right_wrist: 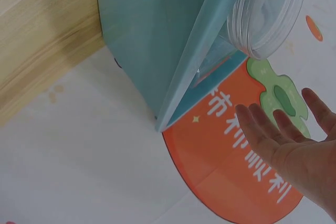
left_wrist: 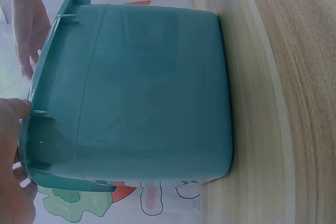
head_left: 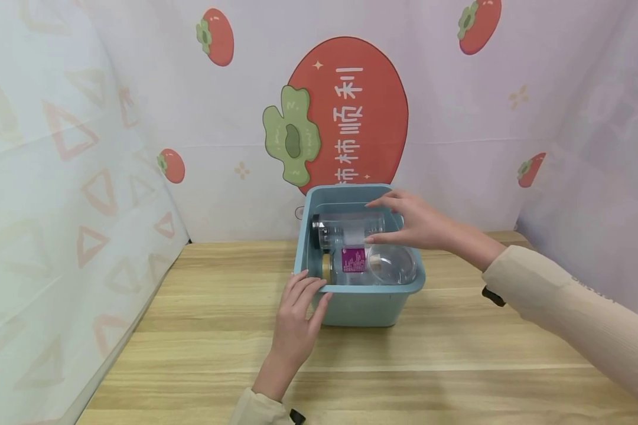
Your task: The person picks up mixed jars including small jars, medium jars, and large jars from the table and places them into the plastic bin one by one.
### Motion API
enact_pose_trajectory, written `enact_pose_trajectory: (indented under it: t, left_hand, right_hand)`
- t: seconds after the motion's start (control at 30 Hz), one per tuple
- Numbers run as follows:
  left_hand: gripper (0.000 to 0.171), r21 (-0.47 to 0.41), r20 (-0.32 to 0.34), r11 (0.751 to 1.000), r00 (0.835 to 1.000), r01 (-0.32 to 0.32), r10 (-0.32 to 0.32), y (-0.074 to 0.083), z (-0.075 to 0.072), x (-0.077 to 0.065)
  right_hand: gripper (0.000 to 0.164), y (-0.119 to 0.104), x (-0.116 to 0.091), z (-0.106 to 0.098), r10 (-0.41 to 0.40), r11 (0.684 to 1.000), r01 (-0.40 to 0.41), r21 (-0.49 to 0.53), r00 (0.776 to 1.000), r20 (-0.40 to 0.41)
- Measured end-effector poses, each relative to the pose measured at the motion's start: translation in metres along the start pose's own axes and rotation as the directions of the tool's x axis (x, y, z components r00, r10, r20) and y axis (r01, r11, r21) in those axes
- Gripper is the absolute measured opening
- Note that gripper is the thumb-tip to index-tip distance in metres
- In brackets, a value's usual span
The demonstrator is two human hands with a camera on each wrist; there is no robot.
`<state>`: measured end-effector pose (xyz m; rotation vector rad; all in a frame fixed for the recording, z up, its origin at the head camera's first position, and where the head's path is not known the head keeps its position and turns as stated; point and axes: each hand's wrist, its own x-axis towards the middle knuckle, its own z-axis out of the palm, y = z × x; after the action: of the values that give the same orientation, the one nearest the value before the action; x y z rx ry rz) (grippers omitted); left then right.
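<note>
A light blue plastic bin stands on the table and holds several clear containers. My left hand holds the bin's near left corner, fingers over the rim and thumb on the outside. Hovering over the bin's right side, my right hand has its fingers spread and nothing between them. Inside, a clear jar with a black lid lies on its side at the back. In front of it lies a jar with a yellowish lid and a purple label. A round clear jar rises above the rim at the near right.
The wood-grain table extends around the bin. Behind it hangs a pale cloth printed with red persimmons and white lettering. Another printed cloth borders the table on the left.
</note>
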<state>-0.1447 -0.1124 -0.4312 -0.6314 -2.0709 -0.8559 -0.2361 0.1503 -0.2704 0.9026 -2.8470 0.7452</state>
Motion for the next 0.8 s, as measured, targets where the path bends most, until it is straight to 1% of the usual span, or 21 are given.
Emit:
enact_pose_trajectory:
  t: [0.4,0.8]
  left_hand:
    - [0.029,0.010,0.030,1.000,1.000,-0.001,0.001,0.001,-0.005,0.001]
    - [0.030,0.086,0.092,0.996,0.995,0.033,-0.041,0.007,-0.010,0.006]
  right_hand:
    - [0.066,0.002,-0.003,0.002,0.017,1.000,-0.017,0.008,1.000,-0.021]
    - [0.065,0.003,-0.007,0.003,0.033,0.999,-0.032,0.031,0.998,-0.046]
